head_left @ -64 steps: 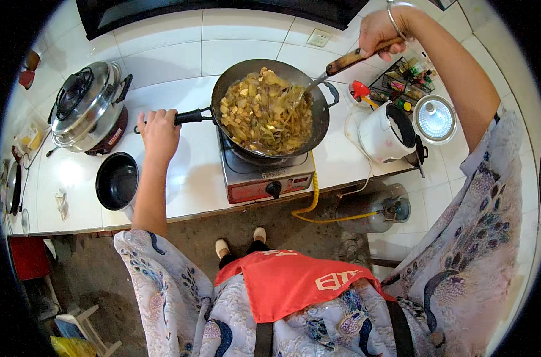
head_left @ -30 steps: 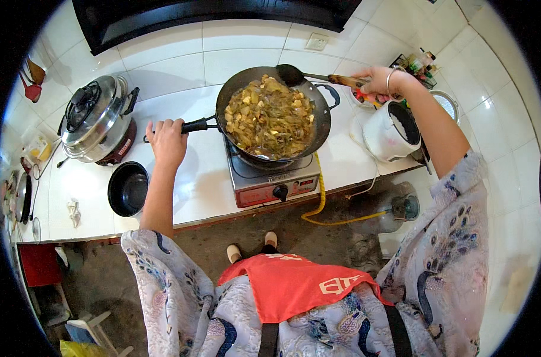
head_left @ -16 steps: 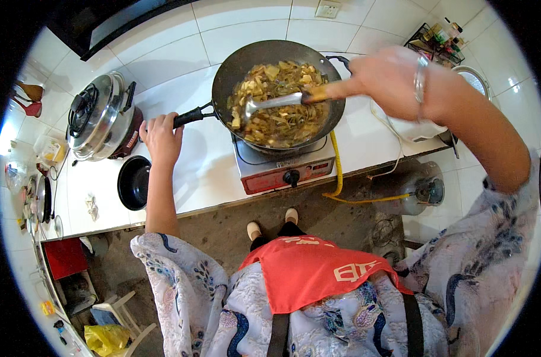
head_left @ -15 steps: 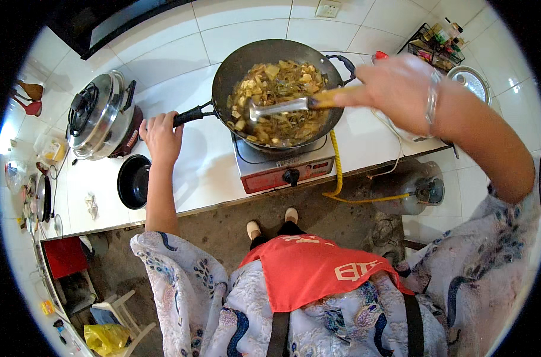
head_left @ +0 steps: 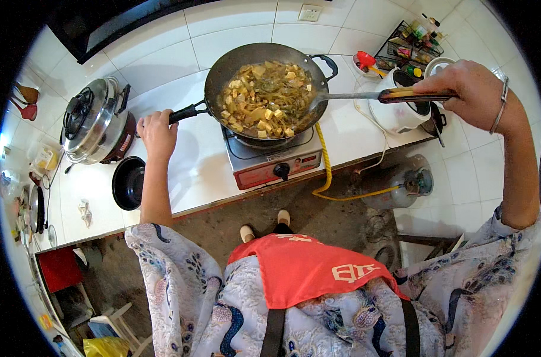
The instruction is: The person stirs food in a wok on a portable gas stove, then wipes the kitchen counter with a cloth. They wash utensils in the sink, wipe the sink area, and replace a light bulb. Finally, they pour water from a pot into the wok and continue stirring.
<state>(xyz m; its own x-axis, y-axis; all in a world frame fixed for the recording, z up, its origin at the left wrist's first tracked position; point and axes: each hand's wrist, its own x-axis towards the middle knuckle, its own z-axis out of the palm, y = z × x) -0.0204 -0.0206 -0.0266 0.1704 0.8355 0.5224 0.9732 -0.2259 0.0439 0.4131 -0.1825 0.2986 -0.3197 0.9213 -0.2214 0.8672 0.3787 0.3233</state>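
A dark wok (head_left: 218,74) holds noodles (head_left: 276,83) mixed with pale cubes that look like tofu and soft yellowish pieces. It sits on a gas stove (head_left: 264,162). My left hand (head_left: 159,132) is closed around the end of the wok's black handle (head_left: 188,113). Out to the right, my right hand (head_left: 469,86) grips the wooden handle of a metal wok spatula (head_left: 354,96). The spatula's head rests at the right side of the food, partly hidden by food and steam.
A lidded steel pot (head_left: 98,128) and a black bowl (head_left: 128,183) stand left on the counter. Right of the wok are a white appliance (head_left: 395,116), a red funnel-like item (head_left: 364,59) and a bottle rack (head_left: 404,47). A yellow hose (head_left: 325,160) runs down to a gas cylinder (head_left: 410,184).
My right hand has pulled back to the right, drawing the spatula from the wok's middle to its right side. The food has shifted, with pale cubes bunched near the front. My left hand keeps its grip.
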